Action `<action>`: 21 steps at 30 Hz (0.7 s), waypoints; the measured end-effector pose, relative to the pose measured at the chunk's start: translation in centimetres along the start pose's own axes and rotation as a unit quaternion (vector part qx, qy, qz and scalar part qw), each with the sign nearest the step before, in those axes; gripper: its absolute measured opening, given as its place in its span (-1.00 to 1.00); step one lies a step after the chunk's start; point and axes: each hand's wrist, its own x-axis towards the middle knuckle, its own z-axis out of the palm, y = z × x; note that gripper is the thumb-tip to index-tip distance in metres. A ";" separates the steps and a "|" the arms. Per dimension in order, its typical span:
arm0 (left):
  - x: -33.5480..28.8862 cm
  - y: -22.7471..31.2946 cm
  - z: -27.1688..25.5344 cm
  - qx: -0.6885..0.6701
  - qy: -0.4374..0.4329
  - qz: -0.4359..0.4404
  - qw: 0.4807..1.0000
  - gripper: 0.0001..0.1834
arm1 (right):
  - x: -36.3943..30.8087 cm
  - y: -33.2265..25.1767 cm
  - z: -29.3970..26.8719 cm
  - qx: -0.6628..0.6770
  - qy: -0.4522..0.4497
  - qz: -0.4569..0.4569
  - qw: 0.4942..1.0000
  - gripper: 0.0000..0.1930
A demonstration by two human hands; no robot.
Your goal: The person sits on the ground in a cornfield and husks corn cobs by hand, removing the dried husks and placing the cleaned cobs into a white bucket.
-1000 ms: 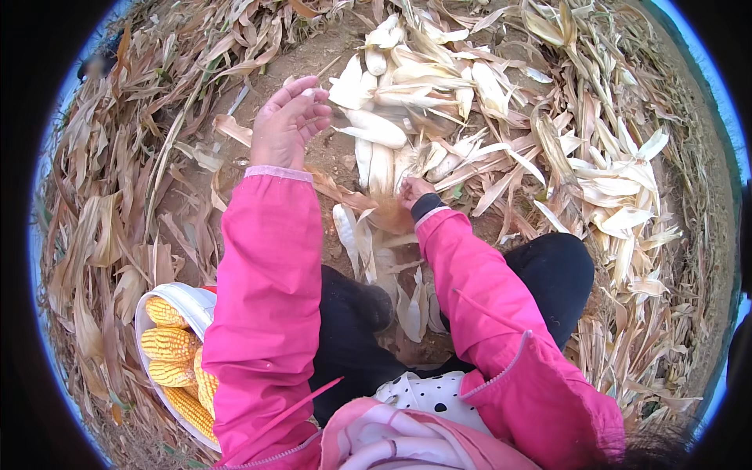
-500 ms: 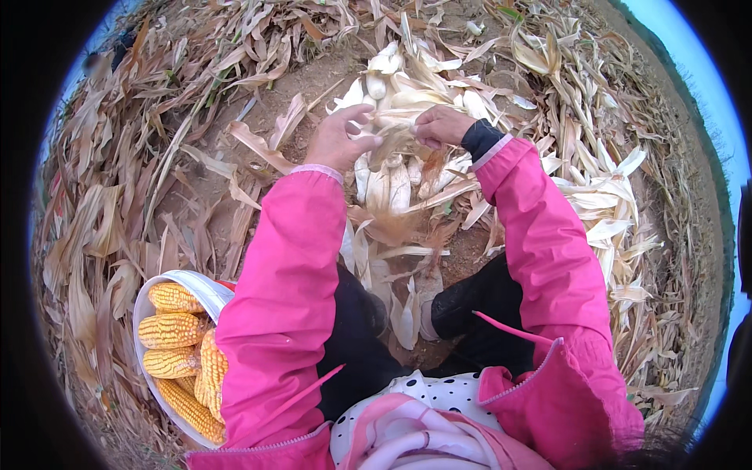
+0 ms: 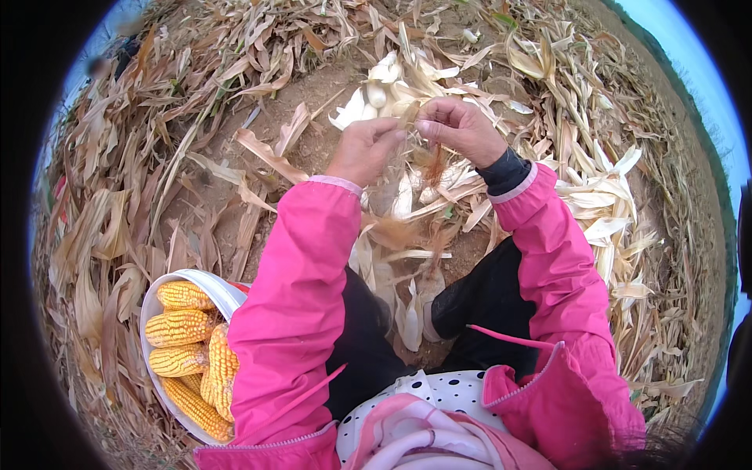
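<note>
Beyond and to the right of a white bucket [image 3: 222, 290] of yellow ears [image 3: 178, 327], a thin, straw-coloured wisp of husk [image 3: 408, 116] spans the narrow gap between two hands. The right hand [image 3: 468, 135] pinches its edge, reddish-brown silk [image 3: 433, 166] hanging just below; the left hand [image 3: 364, 149], fingers drawn near the thumb, meets the opposite side, though whether it grips cannot be told.
</note>
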 end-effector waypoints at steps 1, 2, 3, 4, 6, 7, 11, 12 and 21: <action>0.2 0.0 0.0 -0.034 0.009 -0.004 0.999 -0.83 | 0.0 0.7 0.4 -0.025 0.035 -0.058 0.997 -0.82; 0.3 0.2 0.0 -0.068 0.018 -0.008 0.998 -0.84 | -0.1 1.2 0.7 -0.030 0.060 -0.060 0.996 -0.81; 0.2 0.4 -0.4 -0.006 0.007 -0.022 1.000 -0.80 | -0.4 1.5 1.2 -0.035 0.085 -0.063 0.994 -0.80; 0.2 0.4 -0.3 0.034 0.004 -0.008 0.999 -0.81 | -0.5 1.7 1.6 -0.039 0.109 -0.065 0.991 -0.79; 0.2 0.2 -0.1 0.113 -0.002 0.020 0.993 -0.82 | -0.3 2.0 2.1 -0.018 0.127 -0.086 0.988 -0.80; 0.2 0.3 -0.1 0.128 0.011 0.030 0.991 -0.82 | -0.2 2.1 2.3 -0.029 0.138 -0.085 0.986 -0.81; 0.2 -0.1 0.1 0.166 0.050 0.056 0.983 -0.82 | -0.2 1.8 3.3 -0.048 0.176 -0.078 0.980 -0.85; 0.2 -0.2 0.1 0.170 0.057 0.059 0.982 -0.81 | -0.1 1.7 3.5 -0.055 0.188 -0.078 0.977 -0.84; 0.9 -1.5 -1.0 0.078 0.193 0.044 0.977 -0.82 | 0.0 0.6 4.4 0.094 0.079 -0.052 0.991 -0.81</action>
